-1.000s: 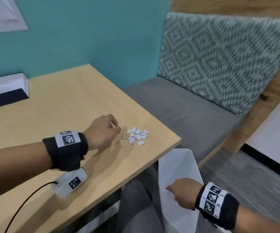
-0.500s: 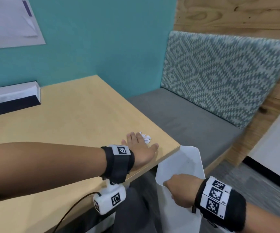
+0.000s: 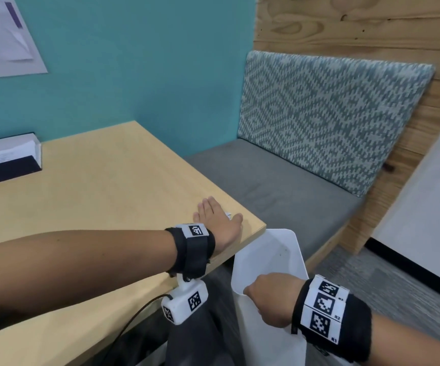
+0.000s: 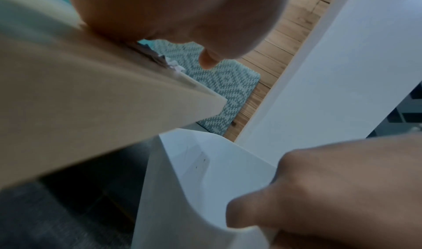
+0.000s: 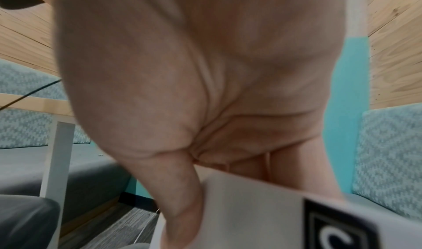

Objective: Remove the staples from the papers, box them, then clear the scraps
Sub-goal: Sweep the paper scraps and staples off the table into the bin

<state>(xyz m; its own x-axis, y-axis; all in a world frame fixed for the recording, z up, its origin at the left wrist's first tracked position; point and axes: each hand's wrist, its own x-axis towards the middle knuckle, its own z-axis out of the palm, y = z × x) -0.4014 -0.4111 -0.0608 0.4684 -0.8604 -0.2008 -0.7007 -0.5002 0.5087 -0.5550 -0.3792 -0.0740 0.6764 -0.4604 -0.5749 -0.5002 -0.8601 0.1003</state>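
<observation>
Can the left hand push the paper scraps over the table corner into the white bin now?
Probably yes. The left hand lies flat on the paper scraps, and the right hand holds the white bin just below the table corner.

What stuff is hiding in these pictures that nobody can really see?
- Paper scraps: head view, mostly under the flat left hand; their number is unknowable.
- The same scraps in the left wrist view: blurred at the table edge.
- White bin: its bottom is cut off by the frame; contents unclear.
- Right hand fingers: curled out of sight over the bin rim.
- Box: cut off at the left edge.
</observation>
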